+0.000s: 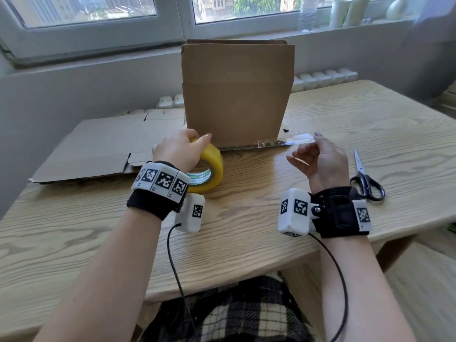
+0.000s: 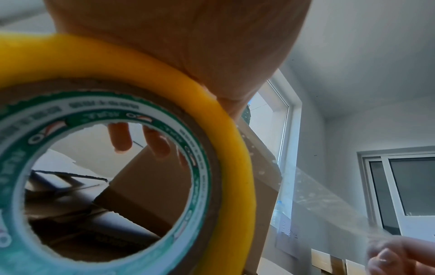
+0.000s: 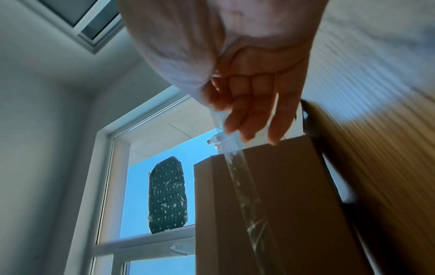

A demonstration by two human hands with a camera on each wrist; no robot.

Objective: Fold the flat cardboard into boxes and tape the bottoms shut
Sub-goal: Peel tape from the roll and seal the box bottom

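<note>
A brown cardboard box (image 1: 237, 95) stands upright on the wooden table (image 1: 246, 218). In front of its lower left corner, my left hand (image 1: 182, 146) grips a yellow tape roll (image 1: 212, 166) from above, the roll standing on edge. A clear strip of tape (image 1: 259, 143) runs from the roll along the box's bottom edge to my right hand (image 1: 313, 149), which pinches its free end. The left wrist view shows the roll (image 2: 235, 167), the box (image 2: 146, 186) through its core, and the strip (image 2: 329, 195). In the right wrist view my fingers (image 3: 254, 111) hold the strip (image 3: 247, 195) across the box (image 3: 294, 204).
Flat cardboard (image 1: 103, 146) lies on the table's left side behind my left hand. Black-handled scissors (image 1: 365, 176) lie to the right of my right hand. A windowsill with a bottle (image 1: 307, 11) and cups runs behind the box.
</note>
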